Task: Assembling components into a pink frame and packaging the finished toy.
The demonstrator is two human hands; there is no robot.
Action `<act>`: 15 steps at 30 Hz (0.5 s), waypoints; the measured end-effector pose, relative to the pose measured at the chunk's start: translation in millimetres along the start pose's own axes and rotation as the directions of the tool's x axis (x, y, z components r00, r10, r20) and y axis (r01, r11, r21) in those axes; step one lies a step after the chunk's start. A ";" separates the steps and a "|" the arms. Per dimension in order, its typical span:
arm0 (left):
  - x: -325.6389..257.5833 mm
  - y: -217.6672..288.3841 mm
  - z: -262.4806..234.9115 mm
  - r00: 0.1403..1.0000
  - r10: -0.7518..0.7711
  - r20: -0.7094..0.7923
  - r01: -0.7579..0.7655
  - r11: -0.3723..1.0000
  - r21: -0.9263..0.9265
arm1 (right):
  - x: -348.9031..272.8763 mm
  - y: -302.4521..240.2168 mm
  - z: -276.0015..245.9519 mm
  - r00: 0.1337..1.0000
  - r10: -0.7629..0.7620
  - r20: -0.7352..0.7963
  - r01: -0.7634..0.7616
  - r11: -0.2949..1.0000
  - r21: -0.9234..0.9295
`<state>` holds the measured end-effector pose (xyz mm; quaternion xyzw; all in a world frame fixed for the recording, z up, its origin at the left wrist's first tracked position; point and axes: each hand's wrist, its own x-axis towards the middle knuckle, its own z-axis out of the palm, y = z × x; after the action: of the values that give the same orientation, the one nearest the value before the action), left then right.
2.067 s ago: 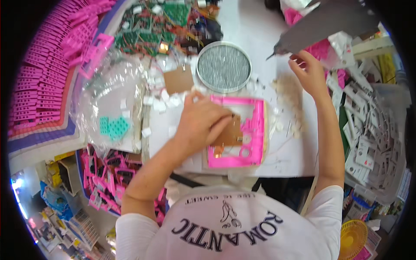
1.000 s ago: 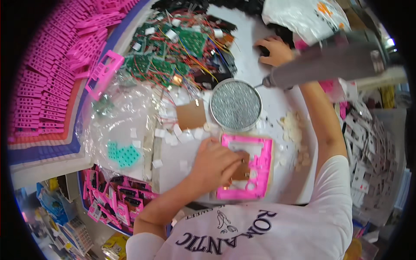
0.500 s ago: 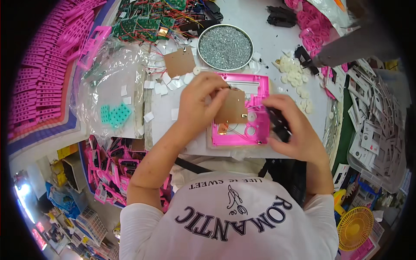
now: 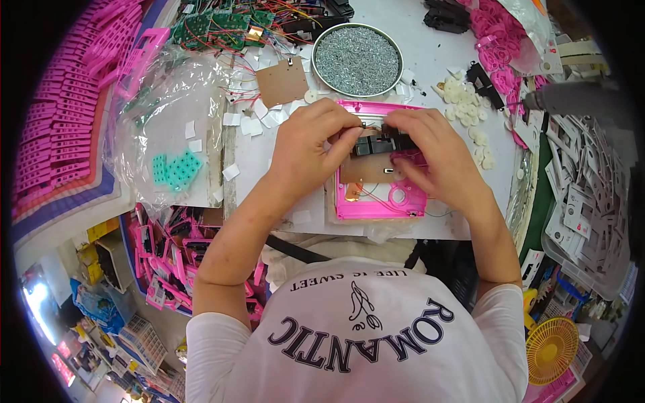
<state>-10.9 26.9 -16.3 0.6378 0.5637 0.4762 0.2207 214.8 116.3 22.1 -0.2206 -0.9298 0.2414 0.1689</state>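
A pink plastic housing (image 4: 349, 209) lies in front of me on the table. Over its middle is a brown circuit board (image 4: 363, 173) with thin wires. My left hand (image 4: 314, 142) pinches the board's far left corner, near the wires. My right hand (image 4: 440, 151) is closed on a black plastic part (image 4: 371, 145), which lies across the board's far side. The right fingers hide the far end of that part. Whether it rests in the housing or is held just above, I cannot tell.
Beyond the housing stands a round tin of screws (image 4: 402, 62). A second brown board (image 4: 282, 83) and green circuit boards (image 4: 208, 30) lie far left. White round pieces (image 4: 463, 101) and a grey power screwdriver (image 4: 571, 101) are at right. Teal pieces (image 4: 176, 169) sit on plastic film.
My right hand has brought the black part leftward from beside the housing onto the circuit board. My left hand keeps its pinch at the board's corner.
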 end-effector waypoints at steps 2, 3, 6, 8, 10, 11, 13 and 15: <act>4.3 -0.7 -2.6 0.996 0.085 0.039 -0.088 0.993 0.079 | 0.1 4.8 -0.5 0.999 0.035 0.021 -0.036 0.998 0.048; 7.9 0.9 -5.4 0.989 0.130 0.070 -0.138 0.984 0.117 | 2.0 4.5 -6.1 0.997 0.059 0.043 -0.062 0.995 0.084; 17.6 1.9 -13.7 0.954 0.237 0.185 -0.268 0.949 0.166 | 7.6 0.7 -13.7 0.994 0.075 0.081 -0.085 0.988 0.131; 23.5 2.7 -16.4 0.928 0.269 0.259 -0.318 0.932 0.171 | 7.5 2.2 -12.2 0.993 0.071 0.093 -0.082 0.990 0.116; 29.6 4.1 -17.8 0.906 0.271 0.324 -0.339 0.924 0.174 | 6.5 7.3 -8.5 0.992 0.072 0.104 -0.080 0.994 0.074; 31.7 4.3 -18.4 0.902 0.276 0.331 -0.350 0.917 0.189 | 6.6 7.6 -6.5 0.996 0.042 0.076 -0.046 0.998 0.044; 36.4 5.5 -19.3 0.894 0.287 0.344 -0.374 0.902 0.218 | 6.9 6.6 -3.4 1.000 -0.018 0.021 0.019 1.000 -0.020; 40.5 8.2 -22.4 0.882 0.261 0.393 -0.374 0.894 0.246 | 6.2 8.9 -2.0 0.999 -0.008 0.031 0.008 1.000 -0.008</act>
<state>-29.5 56.5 15.0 0.8236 0.4701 0.2890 0.1306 213.4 127.0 20.4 -0.2138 -0.9341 0.2404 0.1546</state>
